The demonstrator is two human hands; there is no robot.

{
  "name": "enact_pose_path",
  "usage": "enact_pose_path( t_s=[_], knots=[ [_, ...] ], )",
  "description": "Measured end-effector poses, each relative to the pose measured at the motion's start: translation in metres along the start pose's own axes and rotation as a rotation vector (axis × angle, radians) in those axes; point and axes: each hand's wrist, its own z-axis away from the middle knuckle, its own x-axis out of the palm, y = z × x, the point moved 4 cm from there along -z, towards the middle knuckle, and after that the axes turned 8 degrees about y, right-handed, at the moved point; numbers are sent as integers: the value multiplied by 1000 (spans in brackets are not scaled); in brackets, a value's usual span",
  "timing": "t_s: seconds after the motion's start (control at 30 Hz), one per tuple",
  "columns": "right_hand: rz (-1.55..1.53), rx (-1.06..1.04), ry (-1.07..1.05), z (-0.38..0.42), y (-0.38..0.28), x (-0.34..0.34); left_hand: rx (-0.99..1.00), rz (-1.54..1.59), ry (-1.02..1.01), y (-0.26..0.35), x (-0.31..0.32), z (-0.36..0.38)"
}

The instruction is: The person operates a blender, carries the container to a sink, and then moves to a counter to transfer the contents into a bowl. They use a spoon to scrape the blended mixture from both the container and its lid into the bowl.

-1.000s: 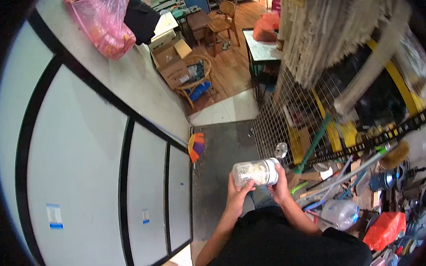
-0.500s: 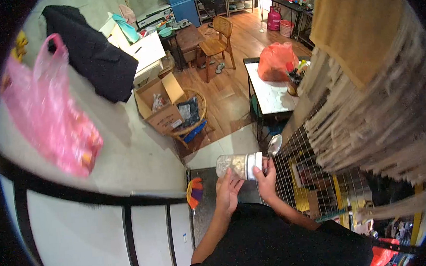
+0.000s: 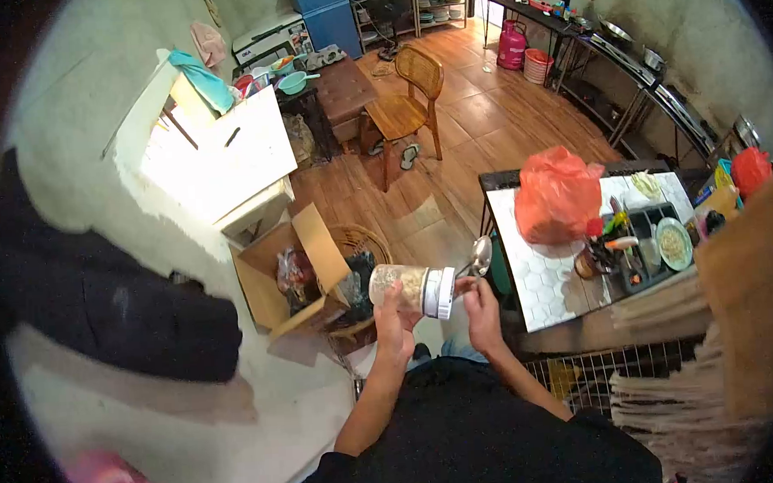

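Observation:
A clear jar (image 3: 404,286) with a white lid lies tilted sideways in front of my body, with pale pieces inside it. My left hand (image 3: 395,328) is wrapped round the jar's underside and holds it up. Beside the lid, my right hand (image 3: 480,313) is closed on a metal spoon (image 3: 482,256), whose bowl points up and away from me. The spoon's handle is partly hidden by the fingers and the lid.
To the right stands a white-tiled table (image 3: 542,294) with an orange plastic bag (image 3: 559,196), a utensil tray and a plate (image 3: 673,242). An open cardboard box (image 3: 317,245) is at the left. Farther ahead is a wooden chair (image 3: 402,114).
The view has moved forward into the room and turned, so the tiled table shows more fully. The jar stays in my left hand; my right hand now sits slightly apart from the lid.

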Motion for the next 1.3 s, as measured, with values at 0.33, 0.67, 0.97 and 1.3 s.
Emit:
enact_pose_path(
  t_s=[0.33, 0.67, 0.97, 1.3],
  knots=[
    [417, 216, -101, -250, 99, 0, 476, -16, 371, 117, 55, -213],
    [233, 218, -512, -493, 98, 131, 792, 136, 788, 209, 61, -324],
    [229, -25, -774, -572, 100, 388, 1255, -148, 1220, 319, 12, -382],
    [335, -591, -1066, -550, 110, 659, 1204, -351, 1475, 398, -27, -452]
  ],
)
